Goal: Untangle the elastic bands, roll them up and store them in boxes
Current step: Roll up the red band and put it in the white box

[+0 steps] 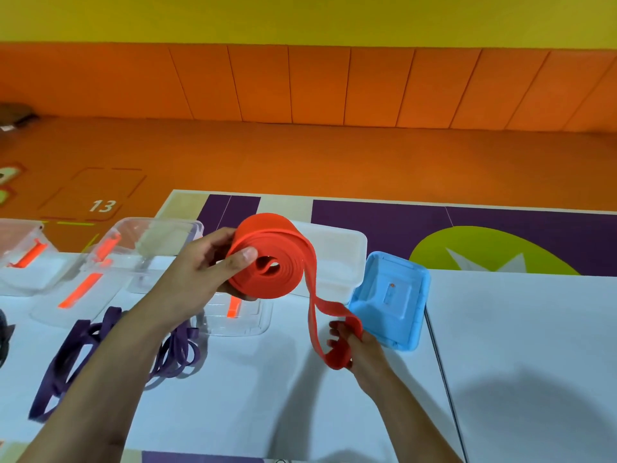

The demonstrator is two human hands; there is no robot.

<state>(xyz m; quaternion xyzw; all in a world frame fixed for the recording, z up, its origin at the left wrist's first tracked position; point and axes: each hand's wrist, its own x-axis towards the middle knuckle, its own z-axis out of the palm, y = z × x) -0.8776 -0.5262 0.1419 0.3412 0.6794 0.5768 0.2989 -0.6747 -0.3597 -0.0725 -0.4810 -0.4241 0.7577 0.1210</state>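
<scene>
Left hand point(200, 272): fingers clasped round the rolled part of the red band point(267, 259), thumb pressed on the coil's face. The roll is held in the air above the counter point(517, 345), in front of a white box point(337, 259).

A loose tail hangs from the roll with one twist and ends in a loop. Right hand point(359, 350): fingers point(334, 325) hooked through that loop and curled on it, low and near the counter.

Blue lid point(390, 299) lies just beside the right hand, against the white box. Purple bands point(83, 345) lie tangled on the counter under the left forearm. Clear boxes point(150, 248) with orange latches stand behind them at left.
</scene>
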